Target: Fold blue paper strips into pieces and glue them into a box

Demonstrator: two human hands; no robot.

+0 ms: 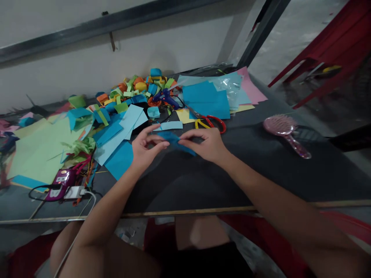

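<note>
A small strip of blue paper (169, 136), blurred by motion, is held between my two hands above the dark table. My left hand (147, 144) grips its left end between thumb and fingers. At the other end, my right hand (207, 143) pinches the strip with thumb and forefinger. Just behind my hands lies a pale blue paper strip (171, 125). Scissors (213, 122) with red handles rest beyond my right hand, beside a yellow-handled tool (200, 123). Cut sheets of blue and light blue paper (131, 119) lie left of my left hand.
A heap of folded coloured paper pieces (139, 87) sits against the wall, beside a blue glue gun (169, 99). Blue sheets (207, 100) lie at the back right. A pink hairbrush (285, 131) is on the right. A purple power strip (62, 183) with a white charger (74, 192) lies front left.
</note>
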